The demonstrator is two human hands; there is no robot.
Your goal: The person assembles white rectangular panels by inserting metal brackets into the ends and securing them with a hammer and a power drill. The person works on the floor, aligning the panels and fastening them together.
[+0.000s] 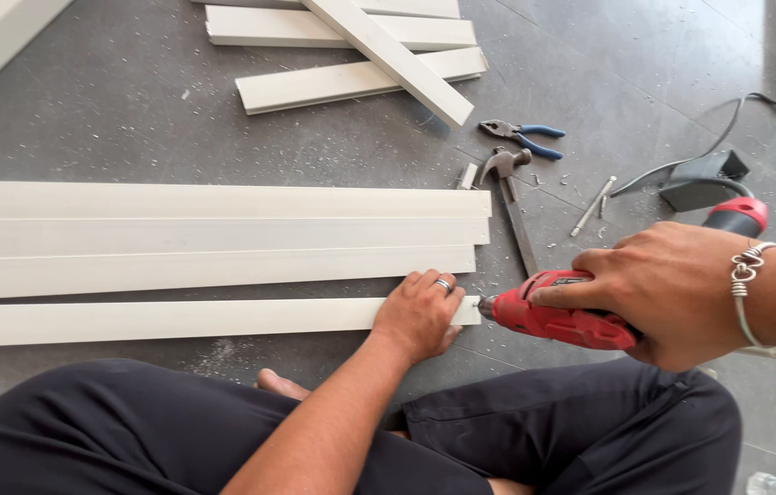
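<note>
My left hand [420, 312], with a ring on one finger, presses flat on the right end of a long white strip [177, 321] lying on the grey floor. My right hand [667, 289], with a metal bracelet at the wrist, grips a red power drill [557, 316]. The drill points left and its tip meets the end of that strip, right beside my left fingers. Three more long white strips [214, 234] lie side by side just beyond it.
A claw hammer [512, 197] and blue-handled pliers [521, 136] lie on the floor past the drill. Shorter white strips [351, 55] are piled at the top. A black cable and plug block [704, 179] sit at the right. My crossed legs in dark trousers [131, 431] fill the bottom.
</note>
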